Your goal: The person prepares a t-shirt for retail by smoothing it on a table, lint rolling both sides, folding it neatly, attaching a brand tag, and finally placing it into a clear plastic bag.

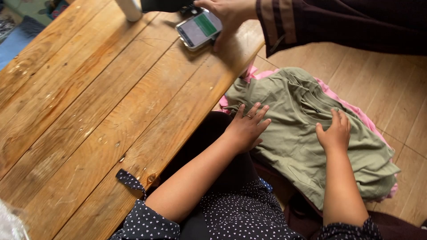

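Observation:
An olive green T-shirt (pixel 293 129) lies on top of a pile of clothes beside the wooden table (pixel 98 102). My left hand (pixel 247 126) rests flat on the shirt's near left part, fingers spread. On the shirt's middle, close to the collar, my right hand (pixel 334 132) presses down with fingers curled on the fabric. A pink garment (pixel 342 104) shows under the green shirt.
At the table's far edge another person's hand (pixel 227 11) in a dark striped sleeve holds a phone (pixel 199 29). A white cylinder (pixel 129 9) stands at the table's far end. Light wooden floor (pixel 391 84) lies right of the pile.

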